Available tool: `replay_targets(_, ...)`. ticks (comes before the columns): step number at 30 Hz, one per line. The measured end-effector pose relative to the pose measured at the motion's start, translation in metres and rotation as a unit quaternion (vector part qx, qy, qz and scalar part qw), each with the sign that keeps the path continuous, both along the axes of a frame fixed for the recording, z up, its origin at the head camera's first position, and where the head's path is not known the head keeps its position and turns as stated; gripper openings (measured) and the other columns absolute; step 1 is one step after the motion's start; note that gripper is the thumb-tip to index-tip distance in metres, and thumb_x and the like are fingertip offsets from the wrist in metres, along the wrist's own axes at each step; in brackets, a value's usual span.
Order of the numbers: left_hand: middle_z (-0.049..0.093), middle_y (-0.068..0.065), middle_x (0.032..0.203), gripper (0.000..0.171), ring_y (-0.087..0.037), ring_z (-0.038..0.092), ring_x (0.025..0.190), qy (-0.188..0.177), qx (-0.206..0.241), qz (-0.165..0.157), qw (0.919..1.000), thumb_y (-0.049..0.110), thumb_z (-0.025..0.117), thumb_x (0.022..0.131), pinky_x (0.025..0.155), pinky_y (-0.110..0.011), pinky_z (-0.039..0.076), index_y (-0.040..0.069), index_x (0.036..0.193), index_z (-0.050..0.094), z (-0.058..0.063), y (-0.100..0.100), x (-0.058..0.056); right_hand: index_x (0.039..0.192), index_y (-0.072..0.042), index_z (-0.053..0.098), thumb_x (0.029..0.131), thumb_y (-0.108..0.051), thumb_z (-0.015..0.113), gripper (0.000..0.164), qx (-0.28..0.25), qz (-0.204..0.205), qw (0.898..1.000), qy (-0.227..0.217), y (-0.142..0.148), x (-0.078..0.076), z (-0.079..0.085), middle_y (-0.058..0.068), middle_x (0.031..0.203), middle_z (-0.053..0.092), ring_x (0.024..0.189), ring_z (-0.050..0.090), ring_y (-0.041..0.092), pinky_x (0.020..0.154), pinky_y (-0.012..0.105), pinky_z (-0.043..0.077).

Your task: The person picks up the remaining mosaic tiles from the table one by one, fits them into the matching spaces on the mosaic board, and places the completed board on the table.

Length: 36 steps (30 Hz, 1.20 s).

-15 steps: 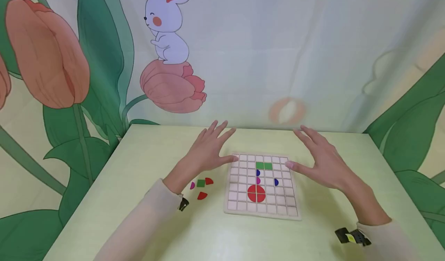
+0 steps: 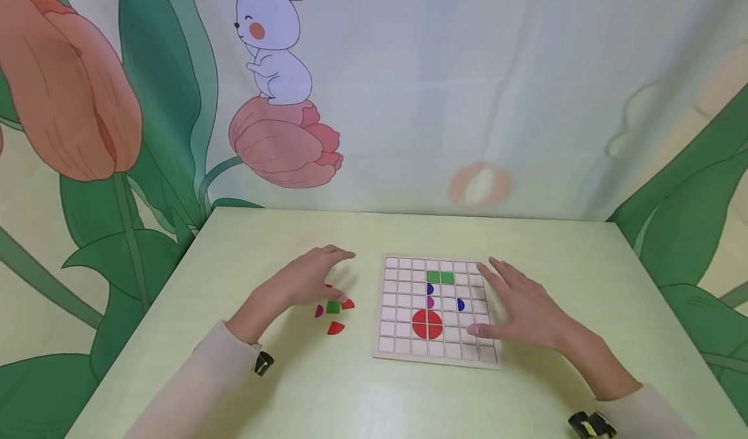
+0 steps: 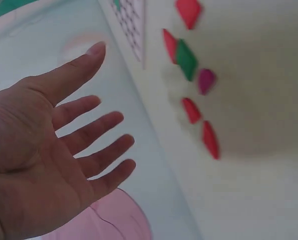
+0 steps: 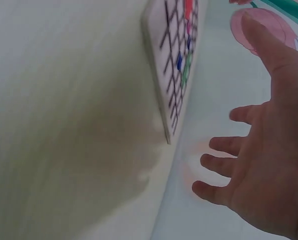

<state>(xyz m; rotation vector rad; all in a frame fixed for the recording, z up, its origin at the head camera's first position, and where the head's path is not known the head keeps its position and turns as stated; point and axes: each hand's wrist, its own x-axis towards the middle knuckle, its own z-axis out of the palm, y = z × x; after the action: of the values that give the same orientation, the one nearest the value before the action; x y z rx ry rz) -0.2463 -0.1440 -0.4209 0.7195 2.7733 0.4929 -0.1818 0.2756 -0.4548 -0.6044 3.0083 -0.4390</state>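
My left hand (image 2: 306,276) hovers over a group of loose pieces left of the board, fingers extended and holding nothing. Among those pieces are a green square (image 2: 333,307), a magenta half-circle (image 2: 319,310) and several red quarter-circles (image 2: 336,328); the hand partly hides some. A white grid board (image 2: 403,346) lies flat on the table. It bears a red circle (image 2: 427,324) of quarter pieces, two green squares (image 2: 440,277), two blue half-circles (image 2: 461,304) and a magenta half-circle (image 2: 430,302). Above the board's right edge my right hand (image 2: 528,312) is spread, holding nothing.
The pale table (image 2: 350,393) ends at the back against a hanging cloth (image 2: 397,101) printed with a rabbit and tulips. Dark straps with small devices (image 2: 591,425) sit on both wrists.
My left hand has moved left and down from the board's far-left corner to above the loose pieces. The right hand has dropped toward me along the board's right side.
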Motion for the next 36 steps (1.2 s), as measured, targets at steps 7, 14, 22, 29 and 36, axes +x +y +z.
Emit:
replay_targets(7, 0.065, -0.009, 0.128, 0.047, -0.029, 0.062, 0.117, -0.053, 0.046, 0.009, 0.9975, 0.016, 0.087, 0.091, 0.101, -0.041, 0.054, 0.005, 0.132, 0.069, -0.029, -0.015, -0.001, 0.164, -0.008, 0.035, 0.080, -0.084, 0.069, 0.119, 0.002, 0.009, 1.000, -0.017, -0.002, 0.003, -0.017, 0.023, 0.170, 0.027, 0.153, 0.027, 0.051, 0.110, 0.078, 0.032)
replay_targets(14, 0.065, -0.003, 0.116, 0.039, -0.023, 0.062, 0.109, -0.048, 0.050, 0.009, 0.9975, 0.018, 0.088, 0.090, 0.096, -0.037, 0.053, 0.006, 0.123, 0.073, -0.043, -0.002, 0.003, 0.161, -0.004, 0.040, 0.077, -0.082, 0.074, 0.120, 0.010, 0.020, 0.999, -0.025, -0.001, 0.001, -0.031, 0.025, 0.168, 0.030, 0.151, 0.031, 0.050, 0.108, 0.075, 0.037)
replay_targets(22, 0.063, -0.002, 0.105, 0.021, -0.023, 0.061, 0.098, -0.031, 0.059, -0.017, 0.9976, 0.011, 0.085, 0.091, 0.092, -0.037, 0.053, 0.009, 0.109, 0.075, -0.051, 0.003, 0.004, 0.161, -0.001, 0.039, 0.074, -0.079, 0.080, 0.124, 0.021, 0.023, 0.999, -0.036, 0.001, -0.001, -0.036, 0.023, 0.170, 0.027, 0.153, 0.028, 0.049, 0.109, 0.075, 0.037)
replay_targets(29, 0.063, -0.001, 0.107, 0.023, -0.021, 0.063, 0.103, -0.041, 0.071, 0.002, 0.9966, 0.013, 0.084, 0.093, 0.096, -0.037, 0.053, 0.008, 0.113, 0.074, -0.051, -0.003, 0.005, 0.161, -0.002, 0.040, 0.074, -0.079, 0.079, 0.122, 0.018, 0.028, 0.999, -0.030, 0.001, -0.001, -0.039, 0.022, 0.171, 0.026, 0.154, 0.028, 0.048, 0.109, 0.075, 0.037)
replay_targets(36, 0.064, -0.002, 0.107, 0.026, -0.024, 0.062, 0.102, -0.047, 0.053, 0.015, 0.9974, 0.016, 0.085, 0.092, 0.095, -0.039, 0.053, 0.007, 0.113, 0.074, -0.041, -0.016, 0.006, 0.161, -0.001, 0.039, 0.074, -0.081, 0.078, 0.124, 0.023, 0.027, 0.999, -0.031, 0.000, -0.003, -0.039, 0.022, 0.171, 0.026, 0.154, 0.027, 0.049, 0.111, 0.073, 0.036)
